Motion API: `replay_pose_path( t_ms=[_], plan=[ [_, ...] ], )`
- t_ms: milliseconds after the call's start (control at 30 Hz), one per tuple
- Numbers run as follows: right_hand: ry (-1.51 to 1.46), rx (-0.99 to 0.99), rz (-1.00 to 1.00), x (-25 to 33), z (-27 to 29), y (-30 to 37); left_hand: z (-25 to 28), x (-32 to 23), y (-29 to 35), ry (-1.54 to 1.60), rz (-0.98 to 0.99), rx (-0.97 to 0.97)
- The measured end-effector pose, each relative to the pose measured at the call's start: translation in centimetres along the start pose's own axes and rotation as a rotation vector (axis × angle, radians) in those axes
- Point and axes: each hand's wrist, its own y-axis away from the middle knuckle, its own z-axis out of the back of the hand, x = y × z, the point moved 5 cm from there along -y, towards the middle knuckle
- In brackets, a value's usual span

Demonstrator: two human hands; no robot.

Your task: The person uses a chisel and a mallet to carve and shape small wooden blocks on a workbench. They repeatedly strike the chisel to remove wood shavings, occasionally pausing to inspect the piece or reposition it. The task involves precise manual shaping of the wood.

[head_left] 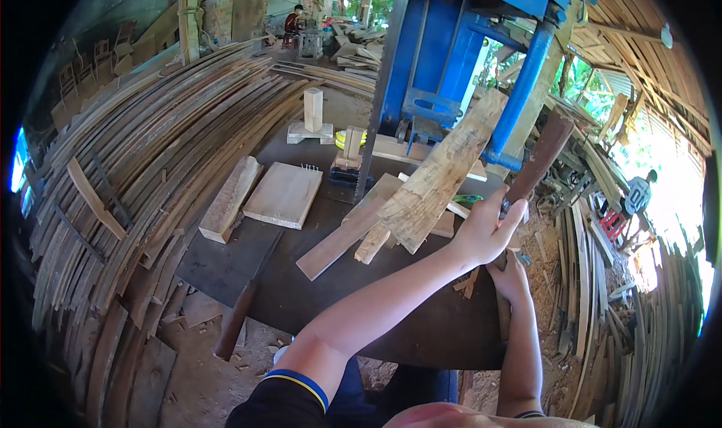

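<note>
A reddish-brown length of wood [543, 151] slants up and away at the right of the saw table. My left hand [485, 229], reaching across from the left, is closed round its near end. Just below it, at the table's right edge, my right hand [511, 277] is closed; what its fingers grip is partly hidden. Left of my hands, a broad pale rough board [444, 176] lies slanted over a brown strip [338, 244] and small offcuts. The upright blade [380, 89] of the blue bandsaw [425, 52] stands beyond these pieces.
On the dark table [361, 308] lie a squared block [233, 198] and a flat pale panel [284, 195]. An upright wooden block [313, 110] stands farther back. Long planks [165, 142] cover the left floor. Two people, one far back [293, 23] and one at right [639, 191], are nearby.
</note>
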Motion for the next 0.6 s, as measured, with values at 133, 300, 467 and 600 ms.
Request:
replay_pose_path(
  t_ms=[133,300,467,600],
  plan=[
    [-0.018,0.055,0.016,1.7,0.2,0.0,0.3,0.6,0.1,-0.03,-0.028,-0.028],
    [0.001,0.009,0.024,0.5,0.1,-0.1,0.1,-0.1,-0.1,0.027,-0.04,-0.024],
    [0.007,0.002,0.029,0.5,0.1,-0.2,0.0,0.3,0.0,0.013,-0.076,-0.066],
    [0.007,-0.004,0.035,0.9,0.3,0.1,0.0,0.1,-0.1,0.049,-0.088,-0.025]
  ],
)
